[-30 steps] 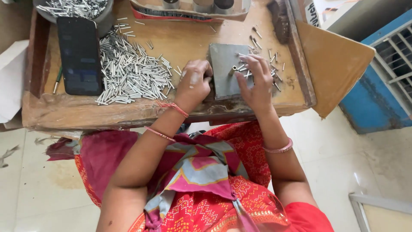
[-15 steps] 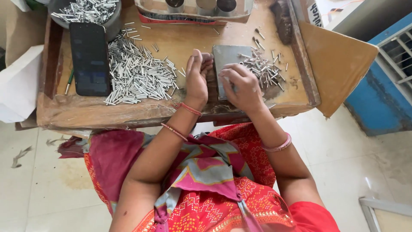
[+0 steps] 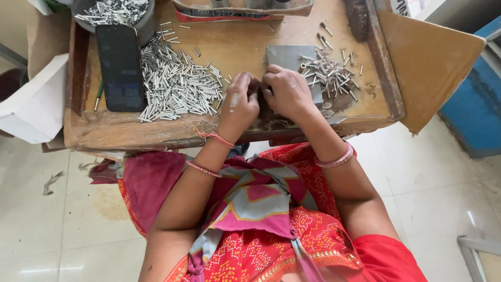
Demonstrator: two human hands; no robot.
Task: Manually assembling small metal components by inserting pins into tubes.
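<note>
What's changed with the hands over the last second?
The right hand left the small pin pile and drew back toward the body to meet the left hand at the tray's near edge. The big pin pile, phone and grey plate stayed put.

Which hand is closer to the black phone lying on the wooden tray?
The left. The left hand sits near the tray's front edge, across the big pile of metal pins from the phone. The right hand lies beyond it, by the grey plate.
</note>
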